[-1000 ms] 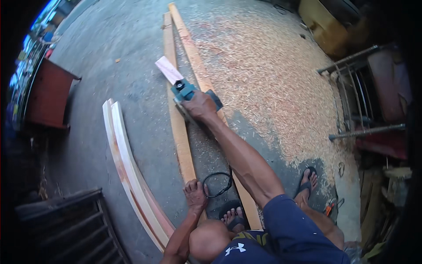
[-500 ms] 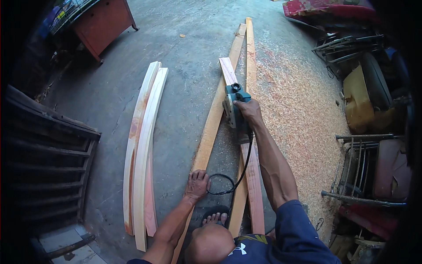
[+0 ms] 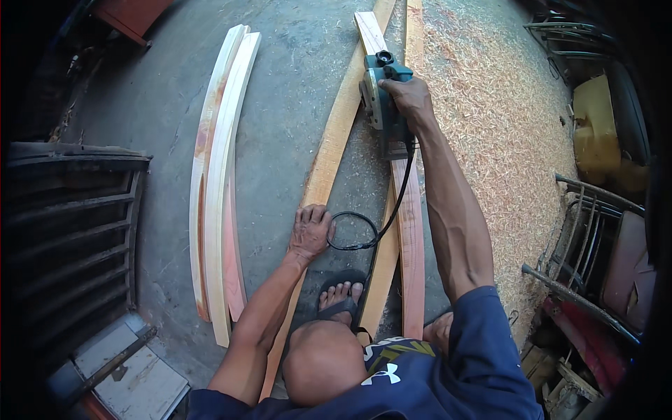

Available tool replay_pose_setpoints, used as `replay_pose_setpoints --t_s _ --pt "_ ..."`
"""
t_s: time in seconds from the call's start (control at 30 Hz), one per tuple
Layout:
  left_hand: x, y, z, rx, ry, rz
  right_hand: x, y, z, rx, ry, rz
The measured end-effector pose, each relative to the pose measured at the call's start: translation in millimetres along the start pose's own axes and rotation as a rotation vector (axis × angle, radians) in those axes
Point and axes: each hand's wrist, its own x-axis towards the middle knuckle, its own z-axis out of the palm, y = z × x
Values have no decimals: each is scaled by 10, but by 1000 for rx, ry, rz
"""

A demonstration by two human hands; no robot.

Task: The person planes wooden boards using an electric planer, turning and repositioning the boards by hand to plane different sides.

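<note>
My right hand (image 3: 410,99) grips the handle of a teal electric planer (image 3: 394,136), which rests on a pinkish board (image 3: 411,245). That board lies on two long timber planks that spread apart toward me. My left hand (image 3: 311,231) is closed over the left plank (image 3: 338,133), fingers bent across its top; their tips are partly hidden. The right plank (image 3: 381,276) runs mostly beneath the board. From the planer a black cord (image 3: 397,210) hangs down and makes a loop beside my left hand. The planer's underside is out of sight.
Several pale boards (image 3: 222,154) lie stacked on the concrete floor to the left. Wood shavings (image 3: 490,126) cover the floor at right, beside metal-framed chairs (image 3: 584,231). A dark slatted frame (image 3: 77,231) stands at far left. My sandalled foot (image 3: 339,297) is between the planks.
The whole scene sits higher in the picture as the view has shifted. The planer stays at about the same place on the board, and both hands keep their holds.
</note>
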Motion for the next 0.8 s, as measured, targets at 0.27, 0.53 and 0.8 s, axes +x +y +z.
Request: replay_pose_setpoints --t_s 0.27,0.53,0.8 --pt "-68 -34 -48 -33 -12 4 -160 -117 61 -34 -8 30" --pt "39 -1 -81 -34 -13 10 -181 -158 -64 14 76 -22" --pt "-67 10 14 29 -5 11 -66 -113 200 6 183 -35"
